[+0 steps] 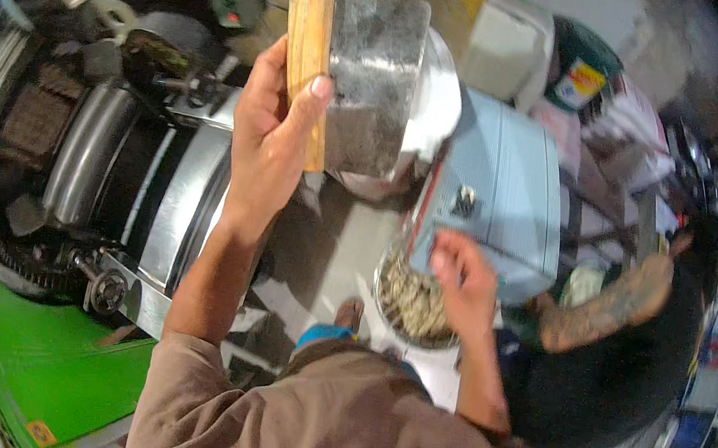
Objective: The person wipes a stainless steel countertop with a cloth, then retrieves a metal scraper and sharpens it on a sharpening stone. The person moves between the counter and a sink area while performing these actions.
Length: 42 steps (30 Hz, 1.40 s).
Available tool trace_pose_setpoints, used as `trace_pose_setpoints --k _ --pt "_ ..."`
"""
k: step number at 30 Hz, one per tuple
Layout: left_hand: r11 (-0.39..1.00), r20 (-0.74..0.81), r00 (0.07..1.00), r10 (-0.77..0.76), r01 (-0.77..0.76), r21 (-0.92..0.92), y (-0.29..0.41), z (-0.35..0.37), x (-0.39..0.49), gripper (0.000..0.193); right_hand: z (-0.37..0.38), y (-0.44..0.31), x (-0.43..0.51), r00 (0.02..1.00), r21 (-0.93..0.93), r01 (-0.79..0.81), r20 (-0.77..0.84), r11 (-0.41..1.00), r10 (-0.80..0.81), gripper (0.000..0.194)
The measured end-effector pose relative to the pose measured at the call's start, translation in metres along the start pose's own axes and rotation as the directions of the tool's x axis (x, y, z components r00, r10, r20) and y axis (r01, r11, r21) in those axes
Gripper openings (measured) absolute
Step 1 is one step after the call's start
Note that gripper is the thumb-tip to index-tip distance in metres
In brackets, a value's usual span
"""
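My left hand (277, 125) grips the wooden handle of a bench scraper (374, 83), its thumb pressed over the edge where wood meets the worn steel blade. The scraper is raised in front of a rounded bright metal part (441, 92) of a machine. My right hand (464, 278) is blurred, its fingers bent, near the corner of a light blue ribbed machine housing (506, 189). Whether it holds anything small is not visible. Partly behind that hand, a round metal bowl (382, 308) contains pale dough-like pieces (417, 300).
On the left stands a roller machine with a steel roller (92, 155), a handwheel (106, 291) and a green panel (56, 354). A person (614, 353) in dark clothing is close on my right. Beyond the housing are a dark green bucket (581, 63) and a pale container (507, 53).
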State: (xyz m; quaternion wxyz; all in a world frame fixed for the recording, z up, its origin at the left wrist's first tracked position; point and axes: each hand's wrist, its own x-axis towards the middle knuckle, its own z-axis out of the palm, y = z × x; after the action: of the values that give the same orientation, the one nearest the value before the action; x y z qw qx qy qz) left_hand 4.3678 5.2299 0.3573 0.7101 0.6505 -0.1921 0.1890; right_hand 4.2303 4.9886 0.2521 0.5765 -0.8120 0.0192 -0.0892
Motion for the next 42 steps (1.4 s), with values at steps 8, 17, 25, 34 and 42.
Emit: trace_pose_setpoints --k 8,17,25,34,42 --pt "0.944 0.356 0.896 -0.266 0.317 -0.093 -0.021 0.064 -0.089 0.06 -0.027 -0.063 0.018 0.956 0.371 0.153 -0.291 0.916 -0.042 0.02" --pt "0.921 0.471 0.845 -0.253 0.359 -0.151 0.007 0.116 -0.165 0.058 -0.065 -0.041 -0.101 0.897 0.253 0.017 -0.432 0.967 0.097 0.024" --pt "0.823 0.57 0.752 -0.331 0.526 -0.216 0.063 0.169 -0.298 0.055 -0.134 -0.029 -0.256 0.902 0.176 0.018 -0.427 0.984 0.06 0.022" --pt "0.891 0.828 0.559 -0.047 0.399 -0.219 0.163 0.277 -0.425 0.045 -0.238 -0.014 -0.456 0.617 -0.249 0.004 -0.762 0.968 -0.199 0.031" --pt "0.717 0.721 0.017 0.693 0.09 -0.691 0.209 0.388 -0.533 0.05 -0.188 -0.012 -0.603 0.287 0.066 -0.159 -0.952 0.985 0.11 0.052"
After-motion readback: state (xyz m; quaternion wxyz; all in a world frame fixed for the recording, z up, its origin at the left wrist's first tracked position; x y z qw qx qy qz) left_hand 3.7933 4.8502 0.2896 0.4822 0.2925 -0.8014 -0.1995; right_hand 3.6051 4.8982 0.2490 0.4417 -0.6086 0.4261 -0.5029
